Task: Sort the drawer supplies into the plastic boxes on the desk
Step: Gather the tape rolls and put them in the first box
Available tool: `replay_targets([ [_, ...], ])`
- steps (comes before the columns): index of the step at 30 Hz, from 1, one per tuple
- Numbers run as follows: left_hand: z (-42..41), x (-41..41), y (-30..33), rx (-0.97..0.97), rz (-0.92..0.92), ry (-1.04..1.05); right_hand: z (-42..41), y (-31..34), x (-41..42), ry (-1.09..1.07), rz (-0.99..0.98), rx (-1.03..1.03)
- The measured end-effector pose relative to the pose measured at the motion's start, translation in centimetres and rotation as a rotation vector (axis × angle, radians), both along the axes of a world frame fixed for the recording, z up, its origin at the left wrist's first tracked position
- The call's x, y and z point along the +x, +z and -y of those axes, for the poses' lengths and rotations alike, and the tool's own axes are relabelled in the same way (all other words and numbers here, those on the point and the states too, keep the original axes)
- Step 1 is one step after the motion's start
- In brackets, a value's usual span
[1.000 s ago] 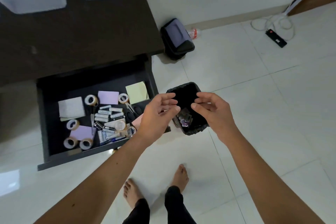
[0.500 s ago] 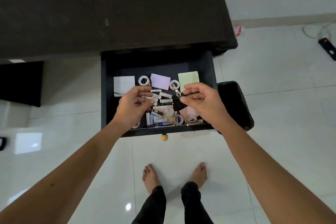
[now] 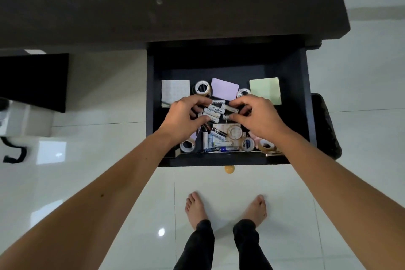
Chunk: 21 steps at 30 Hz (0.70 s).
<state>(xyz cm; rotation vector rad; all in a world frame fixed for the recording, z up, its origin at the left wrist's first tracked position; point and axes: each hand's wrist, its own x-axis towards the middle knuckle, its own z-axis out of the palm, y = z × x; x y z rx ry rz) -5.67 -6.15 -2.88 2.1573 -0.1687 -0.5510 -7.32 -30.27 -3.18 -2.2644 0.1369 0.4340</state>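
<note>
The open black drawer (image 3: 300, 103) under the dark desk (image 3: 175, 2) holds batteries, tape rolls and note pads. My left hand (image 3: 183, 117) and my right hand (image 3: 257, 116) are both down in the drawer, fingers curled around a cluster of white batteries (image 3: 213, 110) from either side. More batteries (image 3: 217, 140) lie near the drawer's front. Tape rolls (image 3: 202, 87) sit at the back and along the front edge (image 3: 187, 146). A purple pad (image 3: 224, 89), a green pad (image 3: 265, 90) and a white pad (image 3: 175, 91) lie at the back. The plastic boxes are out of view.
A black bin (image 3: 326, 125) stands on the floor right of the drawer. A dark panel (image 3: 32, 81) is at the left under the desk. My bare feet (image 3: 225, 208) stand on white tiles in front of the drawer's round knob (image 3: 229, 169).
The view swung from the bin on the right to the drawer. Both hands moved from above the bin down into the drawer and closed around the white batteries.
</note>
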Motion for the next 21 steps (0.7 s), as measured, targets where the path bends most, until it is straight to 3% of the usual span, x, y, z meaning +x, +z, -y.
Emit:
replay_targets([
  [10,0.6,0.1,0.2,-0.016,0.060,0.002,0.2,0.4,-0.1,-0.047,0.029,0.036],
  [21,2.1,1.8,0.1,-0.079,0.014,0.328,1.2,-0.9,1.5,-0.226,0.223,-0.063],
])
